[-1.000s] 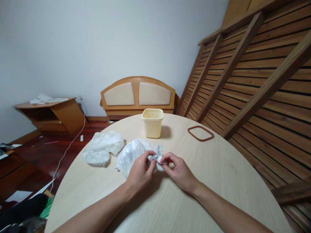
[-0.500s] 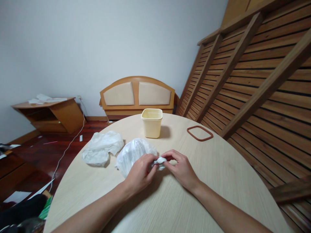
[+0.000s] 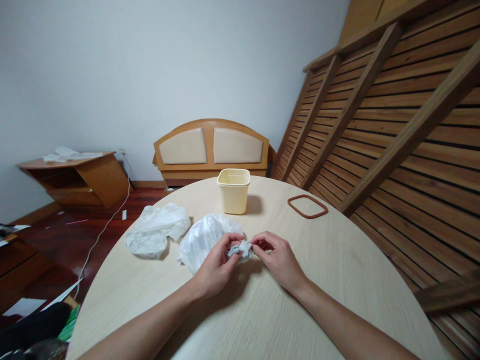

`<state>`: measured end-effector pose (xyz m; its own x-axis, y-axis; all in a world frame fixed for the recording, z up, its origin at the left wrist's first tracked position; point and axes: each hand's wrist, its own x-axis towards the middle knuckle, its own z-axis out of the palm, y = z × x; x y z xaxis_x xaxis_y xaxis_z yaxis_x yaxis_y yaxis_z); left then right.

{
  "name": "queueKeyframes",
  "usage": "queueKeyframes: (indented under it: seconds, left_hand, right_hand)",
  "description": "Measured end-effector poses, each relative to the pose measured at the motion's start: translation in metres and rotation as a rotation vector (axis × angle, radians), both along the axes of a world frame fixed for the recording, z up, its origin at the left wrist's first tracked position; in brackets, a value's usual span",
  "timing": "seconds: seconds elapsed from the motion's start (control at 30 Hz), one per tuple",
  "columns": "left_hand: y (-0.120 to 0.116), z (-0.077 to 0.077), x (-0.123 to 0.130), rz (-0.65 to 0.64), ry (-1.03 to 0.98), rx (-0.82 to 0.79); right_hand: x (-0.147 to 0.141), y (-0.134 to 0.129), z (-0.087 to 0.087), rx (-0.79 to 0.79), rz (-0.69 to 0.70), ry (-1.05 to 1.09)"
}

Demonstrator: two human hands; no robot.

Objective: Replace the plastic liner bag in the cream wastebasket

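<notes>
Between my hands is a bunched, twisted piece of a white plastic bag [image 3: 245, 248]. My left hand [image 3: 219, 262] curls around its left side, thumb and fingers slightly parted with the crumpled plastic between them. The right end is pinched between the thumb and fingers of my right hand [image 3: 279, 260]. Just behind my left hand sits a puffed-up white plastic bag [image 3: 206, 235]; my fingers hide whether the bunched piece is joined to it. Farther left lies a crumpled white plastic bag [image 3: 159, 230]. A pale yellow bin [image 3: 234, 197] stands upright beyond my hands.
A brown rounded-rectangle ring [image 3: 308, 216] lies flat on the right of the round wooden table [image 3: 337, 290]. A slatted wooden panel [image 3: 375, 150] leans close along the right side. At left, a low cabinet [image 3: 101, 177] and a white cable [image 3: 98, 237] are on the floor.
My left thumb and fingers have loosened and spread slightly, so more of the bunched plastic shows. My right hand keeps its pinch almost in place.
</notes>
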<state>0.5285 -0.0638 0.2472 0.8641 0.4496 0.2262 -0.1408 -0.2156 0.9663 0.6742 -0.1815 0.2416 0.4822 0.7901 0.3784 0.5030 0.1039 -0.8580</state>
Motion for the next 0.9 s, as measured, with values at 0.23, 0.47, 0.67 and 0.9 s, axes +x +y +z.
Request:
queueKeyframes:
  seconds: [0.23,0.47,0.67,0.9]
  left_hand:
    - [0.0,0.002,0.0,0.058,-0.017,0.037]
    - [-0.001,0.003,-0.005,0.005,-0.015,0.159]
    - [0.001,0.005,-0.005,0.004,0.026,0.224]
    - [0.001,0.004,-0.003,0.085,0.03,0.173]
  right_hand:
    - [-0.008,-0.004,0.002,0.004,0.093,0.07]
    - [-0.006,0.0,0.0,0.065,0.026,0.076]
    - [-0.009,-0.005,0.006,0.04,0.077,0.027]
    - [-0.01,-0.001,0.004,0.005,0.041,0.163]
